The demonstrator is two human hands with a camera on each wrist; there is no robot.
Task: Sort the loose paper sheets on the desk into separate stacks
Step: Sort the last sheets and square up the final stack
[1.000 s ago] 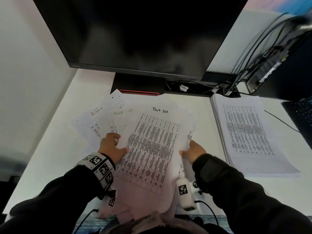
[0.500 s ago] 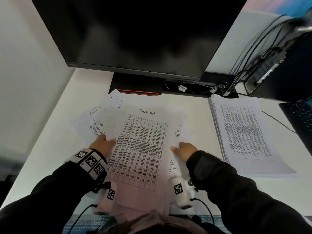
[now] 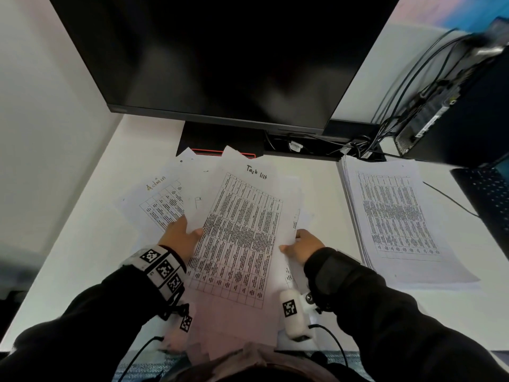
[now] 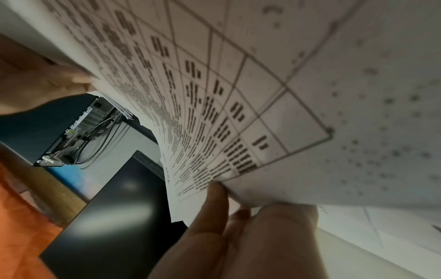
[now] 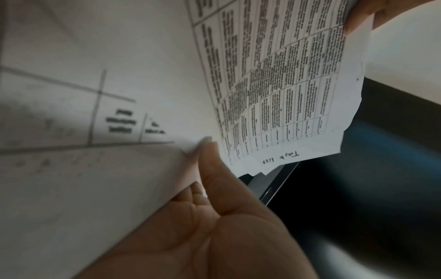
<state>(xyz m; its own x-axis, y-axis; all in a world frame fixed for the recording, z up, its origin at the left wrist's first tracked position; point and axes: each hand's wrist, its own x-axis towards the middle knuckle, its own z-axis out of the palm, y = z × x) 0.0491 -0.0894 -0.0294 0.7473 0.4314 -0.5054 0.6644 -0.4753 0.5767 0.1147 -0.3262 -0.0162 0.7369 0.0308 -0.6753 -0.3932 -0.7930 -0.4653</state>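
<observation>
The left hand [image 3: 180, 238] and the right hand [image 3: 301, 245] both pinch a bundle of loose sheets [image 3: 239, 235], each hand with its thumb on top at one side edge. The bundle is lifted above the white worktop [image 3: 91, 216], in front of the monitor [image 3: 220, 59]. Its top page carries a printed table and the handwritten words "Task list". A sheet marked "Admin" [image 3: 159, 202] lies under the left side. A separate stack [image 3: 399, 216] rests on the worktop at the right, well apart.
</observation>
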